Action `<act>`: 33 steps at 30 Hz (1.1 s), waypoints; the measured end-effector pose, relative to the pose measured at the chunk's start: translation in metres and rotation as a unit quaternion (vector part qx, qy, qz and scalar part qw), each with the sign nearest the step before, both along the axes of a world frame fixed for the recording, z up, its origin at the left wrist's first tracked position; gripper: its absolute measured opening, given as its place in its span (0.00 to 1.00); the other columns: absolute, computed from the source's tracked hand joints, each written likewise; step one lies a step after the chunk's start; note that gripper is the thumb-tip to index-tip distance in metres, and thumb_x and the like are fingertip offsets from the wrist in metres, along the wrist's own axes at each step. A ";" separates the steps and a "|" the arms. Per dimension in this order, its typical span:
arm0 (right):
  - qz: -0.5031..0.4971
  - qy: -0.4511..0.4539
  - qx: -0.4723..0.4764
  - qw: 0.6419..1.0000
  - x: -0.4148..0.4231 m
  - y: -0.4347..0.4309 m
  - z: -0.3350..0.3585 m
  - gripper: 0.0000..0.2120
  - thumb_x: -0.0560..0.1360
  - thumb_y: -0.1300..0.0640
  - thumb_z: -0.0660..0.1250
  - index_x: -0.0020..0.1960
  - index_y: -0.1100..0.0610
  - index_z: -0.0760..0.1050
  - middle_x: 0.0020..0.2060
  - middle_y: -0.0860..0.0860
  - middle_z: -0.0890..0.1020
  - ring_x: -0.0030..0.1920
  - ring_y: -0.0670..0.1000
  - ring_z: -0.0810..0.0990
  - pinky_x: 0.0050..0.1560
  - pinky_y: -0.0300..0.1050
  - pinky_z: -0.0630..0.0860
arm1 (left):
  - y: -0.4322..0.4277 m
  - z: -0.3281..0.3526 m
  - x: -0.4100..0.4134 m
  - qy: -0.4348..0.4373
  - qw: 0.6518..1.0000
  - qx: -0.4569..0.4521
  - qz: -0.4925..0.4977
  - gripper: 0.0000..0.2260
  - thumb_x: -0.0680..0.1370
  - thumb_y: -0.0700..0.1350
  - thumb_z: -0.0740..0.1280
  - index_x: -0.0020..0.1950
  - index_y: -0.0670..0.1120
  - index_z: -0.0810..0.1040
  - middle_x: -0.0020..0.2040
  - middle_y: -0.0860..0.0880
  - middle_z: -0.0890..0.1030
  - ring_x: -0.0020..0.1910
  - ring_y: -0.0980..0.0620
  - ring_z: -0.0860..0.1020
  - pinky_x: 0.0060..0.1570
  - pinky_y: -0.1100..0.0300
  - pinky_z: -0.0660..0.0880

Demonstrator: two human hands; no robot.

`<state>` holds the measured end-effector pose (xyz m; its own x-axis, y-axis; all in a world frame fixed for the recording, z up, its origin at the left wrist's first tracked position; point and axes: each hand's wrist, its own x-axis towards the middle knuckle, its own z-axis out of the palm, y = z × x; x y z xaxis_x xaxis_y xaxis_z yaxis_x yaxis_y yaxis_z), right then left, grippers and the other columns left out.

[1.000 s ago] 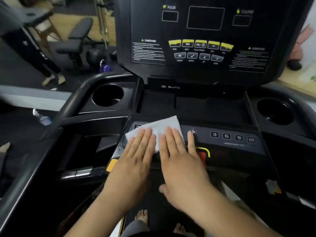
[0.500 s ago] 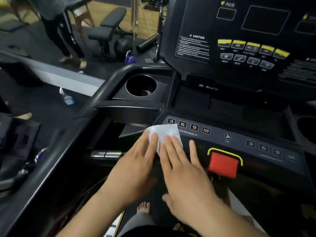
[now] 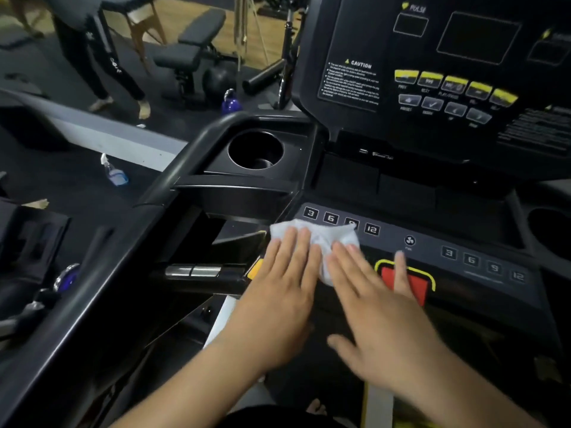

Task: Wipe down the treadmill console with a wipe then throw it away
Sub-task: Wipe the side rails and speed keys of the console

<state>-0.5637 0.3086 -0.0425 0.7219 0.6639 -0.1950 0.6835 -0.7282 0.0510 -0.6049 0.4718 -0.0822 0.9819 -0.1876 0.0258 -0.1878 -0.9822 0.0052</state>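
Your left hand (image 3: 278,304) lies flat, just left of the red button (image 3: 415,288). Its fingers are straight and close together, and their tips press on the white wipe (image 3: 318,239). Your right hand (image 3: 380,319) is flat too, with straight, spread fingers. Its index finger reaches over the red button and the others press on the wipe's right side. Neither hand curls round anything.

The wipe is bunched under both sets of fingertips, up and left of the red button. It lies on the lower panel of the treadmill console (image 3: 429,245) and covers part of the left row of number keys (image 3: 330,218). A fan key (image 3: 410,240) sits just above the red button.

Farther up and left of the red button is a round cup holder (image 3: 255,149), and above it stands the dark display panel (image 3: 463,72) with yellow keys. Well left of the red button, a spray bottle (image 3: 114,174) lies on the floor. Farther off are a blue kettlebell (image 3: 231,103), a bench (image 3: 191,47) and a person's legs (image 3: 102,66).
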 end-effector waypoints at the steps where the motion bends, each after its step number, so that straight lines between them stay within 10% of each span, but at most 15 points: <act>1: -0.013 0.000 -0.016 1.000 0.010 -0.004 0.005 0.56 0.64 0.33 0.70 0.79 0.57 0.46 0.79 0.53 0.47 0.78 0.52 0.48 0.70 0.75 0.47 | -0.005 0.004 0.011 0.004 1.000 0.010 -0.012 0.53 0.67 0.61 0.73 0.78 0.33 0.51 0.77 0.30 0.51 0.77 0.32 0.48 0.75 0.38 0.52; 6: -0.091 0.015 -0.002 0.996 0.047 -0.009 0.022 0.52 0.72 0.31 0.60 0.78 0.54 0.32 0.78 0.50 0.34 0.77 0.48 0.34 0.73 0.69 0.38 | -0.030 0.017 0.065 0.013 0.998 0.038 -0.040 0.50 0.76 0.61 0.63 0.76 0.36 0.32 0.76 0.35 0.31 0.75 0.37 0.29 0.75 0.43 0.34; 12: -0.101 0.064 -0.010 0.993 -0.007 -0.033 0.010 0.49 0.75 0.35 0.60 0.76 0.53 0.28 0.75 0.49 0.28 0.74 0.49 0.26 0.72 0.68 0.33 | -0.027 -0.006 0.009 -0.007 0.994 0.008 -0.106 0.54 0.62 0.60 0.76 0.77 0.33 0.56 0.78 0.34 0.55 0.78 0.35 0.53 0.73 0.41 0.54; 17: -0.097 0.060 0.033 0.993 0.017 -0.018 0.029 0.36 0.79 0.38 0.56 0.79 0.52 0.46 0.79 0.49 0.43 0.78 0.47 0.39 0.72 0.71 0.36 | 0.002 0.009 0.034 -0.024 0.997 0.025 -0.075 0.49 0.59 0.50 0.78 0.74 0.33 0.63 0.75 0.33 0.62 0.75 0.35 0.62 0.69 0.38 0.67; 23: -0.028 0.033 0.056 0.997 0.025 0.019 0.019 0.33 0.81 0.50 0.54 0.79 0.58 0.43 0.79 0.54 0.44 0.78 0.52 0.39 0.76 0.62 0.39 | 0.020 0.008 0.026 -0.010 0.997 0.019 -0.077 0.50 0.58 0.56 0.79 0.73 0.34 0.67 0.74 0.34 0.66 0.74 0.38 0.64 0.68 0.41 0.68; 30: 0.013 0.034 0.041 0.998 0.016 0.041 0.004 0.40 0.77 0.50 0.59 0.79 0.58 0.38 0.79 0.54 0.38 0.77 0.52 0.34 0.73 0.66 0.36 | 0.045 0.015 0.023 -0.026 0.985 -0.165 -0.039 0.40 0.69 0.62 0.64 0.76 0.43 0.64 0.77 0.47 0.62 0.76 0.51 0.57 0.74 0.51 0.57; 33: 0.004 0.023 0.052 0.998 0.038 0.059 0.006 0.41 0.76 0.52 0.60 0.79 0.57 0.39 0.79 0.52 0.39 0.77 0.49 0.35 0.73 0.68 0.36 | 0.052 0.020 0.045 0.032 0.970 -0.240 -0.008 0.36 0.69 0.60 0.64 0.74 0.48 0.62 0.72 0.51 0.71 0.72 0.48 0.69 0.76 0.52 0.59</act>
<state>-0.5255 0.3680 -0.0365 0.7076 0.6886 -0.1585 0.6898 -0.7218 -0.0558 -0.5598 0.5241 -0.0620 0.9816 -0.1839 0.0521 -0.1864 -0.8607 0.4737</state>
